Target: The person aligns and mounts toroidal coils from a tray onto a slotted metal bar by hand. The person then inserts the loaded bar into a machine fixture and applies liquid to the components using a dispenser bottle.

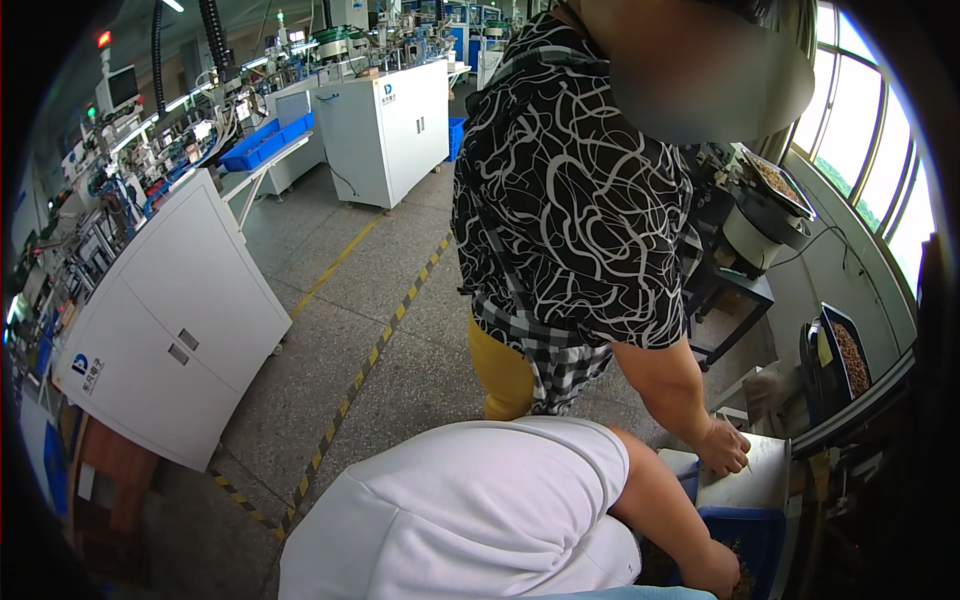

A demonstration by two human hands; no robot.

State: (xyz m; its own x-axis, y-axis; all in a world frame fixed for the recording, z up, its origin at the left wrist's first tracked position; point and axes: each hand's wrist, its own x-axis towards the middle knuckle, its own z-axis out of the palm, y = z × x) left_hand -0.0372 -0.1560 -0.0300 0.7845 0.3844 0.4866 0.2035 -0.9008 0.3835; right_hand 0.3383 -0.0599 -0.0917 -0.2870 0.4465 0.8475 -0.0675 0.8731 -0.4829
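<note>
My right hand (715,570) reaches into the blue bin (755,535), fingers buried among small parts (grip unreadable).

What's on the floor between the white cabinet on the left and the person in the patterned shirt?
Head view: bare grey floor with a yellow line and a yellow-and-black striped line, between the white cabinet and the person.

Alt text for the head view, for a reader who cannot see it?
The person's right hand, on a white-sleeved arm, reaches down into a blue bin of small brownish parts on a factory floor. Beside it, a standing co-worker in a black-and-white patterned shirt rests a hand on a white box. White machine cabinets line the left.
</note>
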